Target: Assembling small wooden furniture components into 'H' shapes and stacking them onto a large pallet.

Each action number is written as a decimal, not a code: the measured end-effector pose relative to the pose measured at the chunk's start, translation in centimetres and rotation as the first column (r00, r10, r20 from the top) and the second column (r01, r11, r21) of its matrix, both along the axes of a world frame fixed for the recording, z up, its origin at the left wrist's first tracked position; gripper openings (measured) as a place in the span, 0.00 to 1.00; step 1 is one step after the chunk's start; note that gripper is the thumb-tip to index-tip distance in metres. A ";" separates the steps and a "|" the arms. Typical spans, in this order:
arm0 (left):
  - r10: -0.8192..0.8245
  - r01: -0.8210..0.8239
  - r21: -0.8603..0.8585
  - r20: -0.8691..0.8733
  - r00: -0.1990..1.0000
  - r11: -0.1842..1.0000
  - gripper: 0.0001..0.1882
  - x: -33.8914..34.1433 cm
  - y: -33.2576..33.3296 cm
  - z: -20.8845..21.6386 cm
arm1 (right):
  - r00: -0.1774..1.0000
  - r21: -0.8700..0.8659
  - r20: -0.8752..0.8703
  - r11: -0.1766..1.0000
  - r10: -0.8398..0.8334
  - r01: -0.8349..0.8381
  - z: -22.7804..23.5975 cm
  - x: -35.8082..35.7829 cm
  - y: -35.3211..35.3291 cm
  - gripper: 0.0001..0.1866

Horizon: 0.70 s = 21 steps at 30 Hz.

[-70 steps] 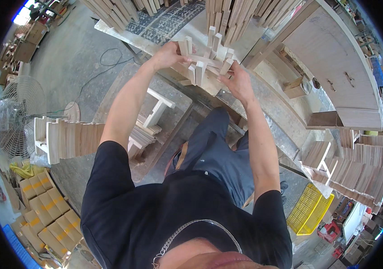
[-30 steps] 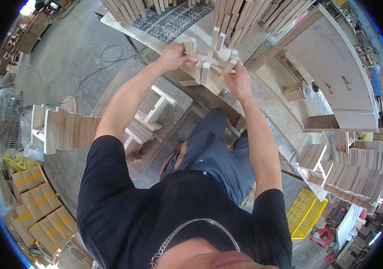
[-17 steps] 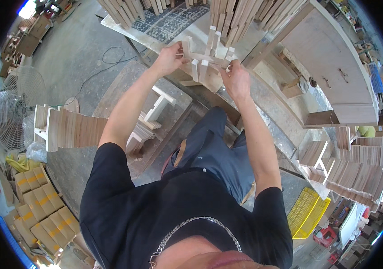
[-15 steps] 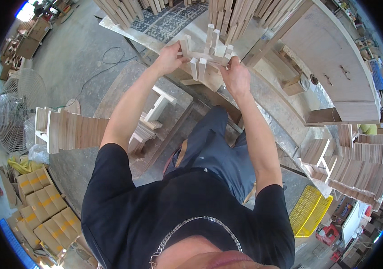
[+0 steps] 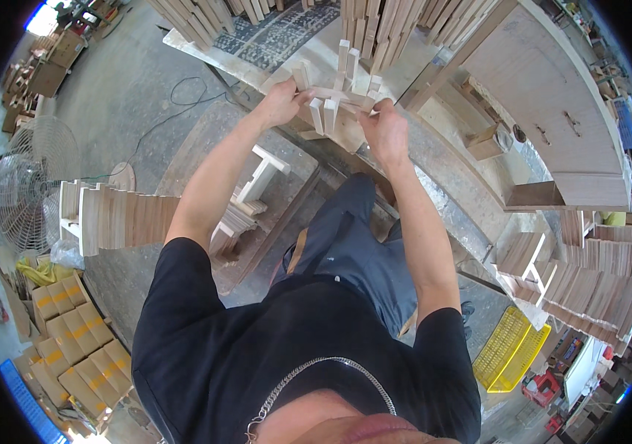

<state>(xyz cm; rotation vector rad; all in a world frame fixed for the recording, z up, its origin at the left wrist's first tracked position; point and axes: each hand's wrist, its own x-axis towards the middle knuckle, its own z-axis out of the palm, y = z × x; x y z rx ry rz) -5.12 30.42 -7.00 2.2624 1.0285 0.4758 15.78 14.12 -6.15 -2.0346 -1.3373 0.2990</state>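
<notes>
Over the edge of the workbench (image 5: 471,211), both my hands grip a pale wooden frame (image 5: 339,96) made of crossing slats, with several short upright pieces standing about it. My left hand (image 5: 281,103) is closed on the frame's left end, fingers wrapped around the wood. At the opposite end, my right hand (image 5: 385,129) pinches a short piece between thumb and fingers. Whether the uprights are joined to the frame or stand behind it, I cannot tell. Part of each end is hidden by my fingers.
Bundles of upright wooden strips (image 5: 375,29) stand at the bench's back. H-shaped wooden pieces are stacked at left (image 5: 127,218), by my left forearm (image 5: 260,181), and at right (image 5: 590,285). A wooden panel (image 5: 567,111), fan (image 5: 31,189), cartons (image 5: 75,333) and yellow basket (image 5: 512,349) surround me.
My hands and the wooden frame have shifted very slightly, the right hand a little toward me. Both keep their hold.
</notes>
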 end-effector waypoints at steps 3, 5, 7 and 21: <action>-0.069 0.086 -0.077 0.200 0.977 0.993 0.21 -1.0 0.5 0.0 | 1.000 0.032 0.017 0.999 0.001 -0.002 -0.1 0.3 -0.1 0.22; -0.103 0.136 -0.119 0.247 0.963 0.984 0.21 -1.4 1.3 -0.1 | 0.997 0.053 0.072 0.999 -0.016 0.012 -0.8 0.4 0.1 0.23; -0.207 0.207 0.008 0.044 0.977 0.978 0.17 -0.7 1.8 0.2 | 0.994 0.142 0.077 0.986 0.074 -0.085 -2.0 1.2 1.0 0.22; 0.022 -0.023 0.038 0.020 1.000 0.999 0.24 -2.2 -0.5 -0.1 | 0.995 0.014 0.029 0.996 0.091 -0.091 -1.3 1.2 -0.2 0.29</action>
